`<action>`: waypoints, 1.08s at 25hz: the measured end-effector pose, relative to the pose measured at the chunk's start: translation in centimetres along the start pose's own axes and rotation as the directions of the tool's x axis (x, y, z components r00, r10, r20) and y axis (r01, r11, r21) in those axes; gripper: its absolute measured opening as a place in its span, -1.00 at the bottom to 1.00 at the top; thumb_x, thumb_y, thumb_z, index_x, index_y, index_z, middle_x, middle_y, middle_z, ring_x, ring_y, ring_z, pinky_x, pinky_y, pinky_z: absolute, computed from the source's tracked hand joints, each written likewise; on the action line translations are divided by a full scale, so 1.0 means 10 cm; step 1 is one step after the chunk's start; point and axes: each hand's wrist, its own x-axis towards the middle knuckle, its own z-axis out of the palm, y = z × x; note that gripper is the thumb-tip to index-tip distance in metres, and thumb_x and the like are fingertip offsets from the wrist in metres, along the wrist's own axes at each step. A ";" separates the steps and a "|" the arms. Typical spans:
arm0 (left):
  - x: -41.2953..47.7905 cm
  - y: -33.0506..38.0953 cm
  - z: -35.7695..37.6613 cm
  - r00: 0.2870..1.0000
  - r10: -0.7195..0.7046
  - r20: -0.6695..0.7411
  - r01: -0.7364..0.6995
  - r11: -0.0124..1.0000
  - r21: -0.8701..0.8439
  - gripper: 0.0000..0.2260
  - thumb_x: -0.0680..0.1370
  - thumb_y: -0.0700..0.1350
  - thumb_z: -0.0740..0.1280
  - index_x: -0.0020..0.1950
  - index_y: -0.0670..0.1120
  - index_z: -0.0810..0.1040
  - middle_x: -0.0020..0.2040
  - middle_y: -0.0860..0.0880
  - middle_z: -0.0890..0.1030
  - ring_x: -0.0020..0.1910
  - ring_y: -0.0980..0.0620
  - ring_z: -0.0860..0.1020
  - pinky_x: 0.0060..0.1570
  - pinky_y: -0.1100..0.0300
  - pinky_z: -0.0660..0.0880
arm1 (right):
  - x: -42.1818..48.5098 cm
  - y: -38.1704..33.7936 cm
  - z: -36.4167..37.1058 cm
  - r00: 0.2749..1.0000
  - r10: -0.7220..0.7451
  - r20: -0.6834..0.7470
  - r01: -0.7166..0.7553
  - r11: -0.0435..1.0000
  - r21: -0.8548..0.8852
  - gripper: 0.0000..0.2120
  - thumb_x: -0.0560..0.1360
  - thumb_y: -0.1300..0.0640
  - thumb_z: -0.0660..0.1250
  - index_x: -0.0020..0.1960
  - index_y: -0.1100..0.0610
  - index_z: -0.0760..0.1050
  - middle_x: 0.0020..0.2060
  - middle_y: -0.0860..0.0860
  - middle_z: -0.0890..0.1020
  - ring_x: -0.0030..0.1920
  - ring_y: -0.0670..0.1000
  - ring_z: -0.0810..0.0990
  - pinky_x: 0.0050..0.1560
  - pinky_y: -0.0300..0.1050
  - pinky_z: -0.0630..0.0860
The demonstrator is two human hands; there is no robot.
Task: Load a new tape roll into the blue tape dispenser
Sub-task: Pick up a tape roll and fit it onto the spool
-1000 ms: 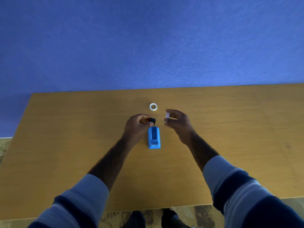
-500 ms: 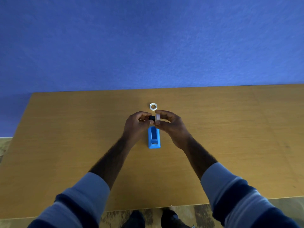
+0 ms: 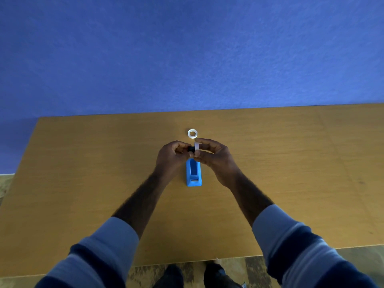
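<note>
The blue tape dispenser lies on the wooden table, its empty slot facing up. Just above its far end, my left hand pinches a small black spool. My right hand holds a white tape roll on edge, pressed against the spool's end. A second white ring lies flat on the table just beyond my fingers.
A blue wall rises behind the table's far edge. The table's near edge runs close to my body, with patterned floor and my shoes below it.
My right hand moved left with the white tape roll until it met the black spool in my left hand. The left hand and the dispenser stayed put.
</note>
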 end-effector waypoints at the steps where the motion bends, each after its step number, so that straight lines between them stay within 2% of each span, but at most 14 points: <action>1: 0.00 0.00 0.00 1.000 -0.005 0.004 0.005 1.000 -0.006 -0.81 0.47 -0.19 0.51 0.08 -0.12 0.72 -0.05 -0.02 0.75 -0.02 0.01 0.71 0.09 0.03 0.63 | 0.00 0.00 0.00 1.000 0.008 -0.005 -0.008 1.000 -0.002 -0.70 0.52 0.31 0.44 0.25 0.21 0.60 0.13 0.23 0.67 0.19 0.31 0.63 0.23 0.19 0.58; 6: 0.01 -0.01 -0.02 0.997 -0.021 0.074 0.025 0.998 -0.056 -0.78 0.51 -0.18 0.49 0.15 -0.11 0.73 -0.03 -0.01 0.77 0.00 0.02 0.73 0.15 -0.05 0.64 | 0.01 -0.02 0.03 1.000 0.013 -0.005 -0.013 1.000 -0.022 -0.71 0.51 0.34 0.44 0.22 0.21 0.61 0.11 0.22 0.69 0.14 0.24 0.67 0.19 0.11 0.62; 11: 0.02 -0.05 -0.02 0.995 -0.029 0.100 0.038 0.996 -0.084 -0.81 0.52 -0.19 0.48 0.13 -0.12 0.73 -0.04 -0.05 0.77 0.00 -0.04 0.74 0.16 -0.13 0.63 | 0.00 -0.05 0.04 0.999 -0.002 0.039 0.003 0.999 -0.040 -0.65 0.51 0.36 0.43 0.10 -0.07 0.69 0.08 0.19 0.69 0.11 0.15 0.69 0.12 -0.01 0.64; 12: 0.03 -0.06 -0.02 0.994 -0.040 0.102 0.050 0.994 -0.100 -0.82 0.51 -0.20 0.50 0.11 -0.14 0.73 -0.05 -0.07 0.77 -0.01 -0.06 0.74 0.16 -0.15 0.63 | 0.00 -0.04 0.04 1.000 0.008 0.029 -0.007 0.999 -0.053 -0.63 0.51 0.37 0.43 0.16 -0.04 0.67 0.10 0.20 0.68 0.13 0.16 0.68 0.16 0.02 0.64; 15: 0.04 -0.09 -0.04 0.990 -0.073 0.117 0.086 0.990 -0.110 -0.84 0.49 -0.21 0.52 0.07 -0.15 0.74 -0.07 -0.09 0.77 -0.02 -0.07 0.73 0.16 -0.16 0.63 | 0.02 -0.02 0.06 0.997 0.072 -0.042 -0.076 0.991 -0.109 -0.57 0.49 0.39 0.45 0.35 0.24 0.53 0.19 0.27 0.63 0.17 0.16 0.66 0.22 0.02 0.60; 17: 0.06 -0.10 -0.07 0.988 -0.087 0.131 0.096 0.993 -0.062 -0.83 0.48 -0.18 0.53 0.07 -0.12 0.74 -0.06 -0.04 0.77 -0.01 -0.03 0.72 0.16 -0.11 0.64 | 0.01 0.00 0.07 0.994 0.095 -0.058 -0.102 0.985 -0.137 -0.57 0.48 0.38 0.46 0.34 0.27 0.52 0.20 0.27 0.63 0.11 0.07 0.66 0.19 -0.04 0.60; 20: 0.05 -0.10 -0.06 0.983 -0.105 0.148 0.111 0.993 -0.032 -0.83 0.48 -0.17 0.53 0.06 -0.11 0.74 -0.07 -0.01 0.76 -0.02 0.01 0.72 0.14 -0.05 0.65 | -0.01 0.03 0.06 0.992 0.111 -0.057 -0.119 0.979 -0.164 -0.59 0.48 0.36 0.46 0.32 0.25 0.54 0.19 0.25 0.62 0.13 0.08 0.65 0.22 0.04 0.60; 22: 0.03 -0.12 -0.04 0.979 -0.133 0.155 0.139 0.990 -0.023 -0.82 0.49 -0.17 0.52 0.08 -0.13 0.72 -0.03 -0.04 0.75 0.02 -0.03 0.71 0.15 -0.06 0.64 | 0.02 0.08 0.04 0.991 0.119 -0.069 -0.132 0.957 -0.259 -0.57 0.47 0.31 0.48 0.33 0.21 0.55 0.18 0.16 0.64 0.18 0.10 0.64 0.25 0.08 0.59; 24: 0.02 -0.16 -0.02 0.978 -0.147 0.147 0.151 0.988 -0.017 -0.82 0.50 -0.20 0.51 0.09 -0.16 0.72 -0.01 -0.07 0.75 0.05 -0.07 0.70 0.17 -0.08 0.62 | 0.07 0.13 0.01 0.992 0.110 -0.062 -0.126 0.902 -0.412 -0.54 0.45 0.26 0.51 0.34 0.16 0.56 0.17 0.06 0.66 0.18 0.03 0.64 0.24 0.05 0.60; 27: 0.00 -0.24 0.02 0.985 -0.135 0.110 0.137 0.990 -0.014 -0.86 0.47 -0.23 0.52 0.02 -0.15 0.73 -0.05 -0.07 0.75 0.03 -0.07 0.70 0.15 -0.05 0.61 | 0.13 0.22 -0.04 0.998 0.059 -0.028 -0.063 0.748 -0.660 -0.51 0.43 0.22 0.53 0.33 0.07 0.56 0.20 -0.02 0.66 0.18 -0.06 0.62 0.13 -0.20 0.58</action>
